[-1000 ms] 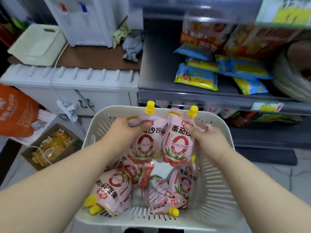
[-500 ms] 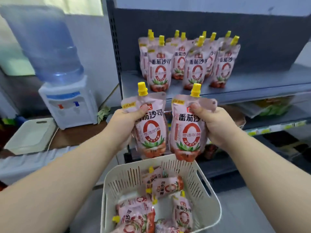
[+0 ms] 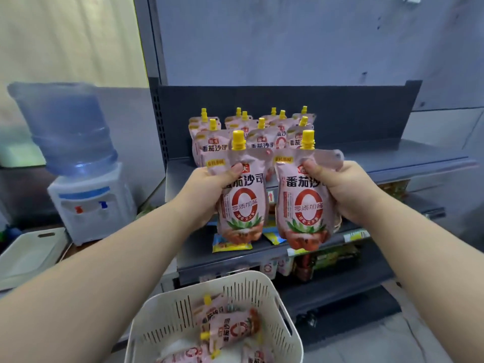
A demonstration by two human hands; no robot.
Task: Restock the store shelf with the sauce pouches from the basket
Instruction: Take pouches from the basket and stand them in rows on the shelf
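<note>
- Left hand [image 3: 209,186] grips left pouch [image 3: 242,208], right hand [image 3: 348,191] grips right pouch [image 3: 305,210]; both upright, mid-air before shelf [image 3: 379,154].
- Set base-first, right of the standing row [image 3: 211,150] (soft bases, likely tippy); basket [image 3: 262,278] holds more.

I see two bare arms reaching forward. The left hand [image 3: 209,184] grips a pink, yellow-capped sauce pouch [image 3: 242,205] upright; the right hand [image 3: 348,189] grips a second pouch [image 3: 306,205] just beside it. Behind them, matching pouches [image 3: 262,137] stand on a grey shelf [image 3: 392,158]. Below, a white slotted basket [image 3: 262,281] holds more pouches [image 3: 227,328] lying down. A water dispenser [image 3: 89,205] stands at left.
</note>
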